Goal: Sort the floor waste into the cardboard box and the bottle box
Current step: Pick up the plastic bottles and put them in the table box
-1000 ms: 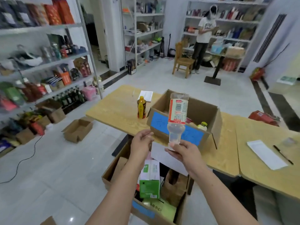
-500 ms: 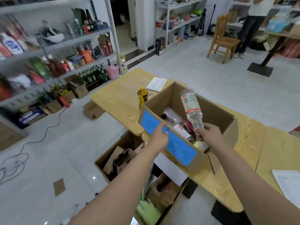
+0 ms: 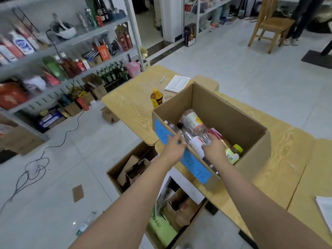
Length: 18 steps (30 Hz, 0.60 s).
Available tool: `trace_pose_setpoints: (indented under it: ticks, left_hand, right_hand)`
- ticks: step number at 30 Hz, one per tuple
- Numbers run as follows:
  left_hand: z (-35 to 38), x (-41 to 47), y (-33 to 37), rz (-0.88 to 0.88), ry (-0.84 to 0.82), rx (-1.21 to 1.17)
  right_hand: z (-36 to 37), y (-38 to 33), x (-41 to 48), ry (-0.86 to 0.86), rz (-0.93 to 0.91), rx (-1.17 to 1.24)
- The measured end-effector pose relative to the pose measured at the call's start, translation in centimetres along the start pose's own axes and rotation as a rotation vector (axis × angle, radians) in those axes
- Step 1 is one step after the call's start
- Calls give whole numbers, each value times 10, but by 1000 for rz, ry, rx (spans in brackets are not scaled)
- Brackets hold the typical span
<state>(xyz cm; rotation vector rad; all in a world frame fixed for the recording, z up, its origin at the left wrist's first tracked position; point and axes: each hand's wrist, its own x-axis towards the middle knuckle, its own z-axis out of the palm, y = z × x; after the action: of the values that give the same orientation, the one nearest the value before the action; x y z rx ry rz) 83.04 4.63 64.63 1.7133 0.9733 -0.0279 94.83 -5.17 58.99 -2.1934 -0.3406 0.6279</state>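
The bottle box (image 3: pixel 231 121), open cardboard with a blue label on its near wall, stands on a wooden table (image 3: pixel 129 103) and holds several bottles. My right hand (image 3: pixel 214 147) is inside it, gripping the neck end of a clear plastic bottle (image 3: pixel 195 125) that lies tilted on the others. My left hand (image 3: pixel 173 147) rests on the box's near rim at the blue label. Below the table on the floor sits the cardboard box (image 3: pixel 115 174) with folded cardboard pieces in it. A clear bottle (image 3: pixel 86 223) and a flat cardboard scrap (image 3: pixel 78 193) lie on the floor.
A yellow-capped bottle (image 3: pixel 156 97), a white notepad (image 3: pixel 177 83) and a pen lie on the table beyond the box. Stocked shelves (image 3: pixel 68 51) line the left wall, a black cable (image 3: pixel 36 168) loops on the floor, and a wooden chair (image 3: pixel 269 26) stands far right.
My right hand has lowered the clear bottle from above the box down onto the bottles inside. My left hand stays on the box rim. The camera has tipped further down.
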Motion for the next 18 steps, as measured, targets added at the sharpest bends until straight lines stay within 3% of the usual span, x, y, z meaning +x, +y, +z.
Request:
trace_pose_setpoints:
  ticks: [10, 18]
  left_hand:
    - [-18, -13, 0, -50, -23, -97]
    - [-89, -49, -37, 22, 78, -275]
  right_hand:
    - [1, -37, -22, 49, -164, 106]
    - [49, -90, -68, 38, -284, 210]
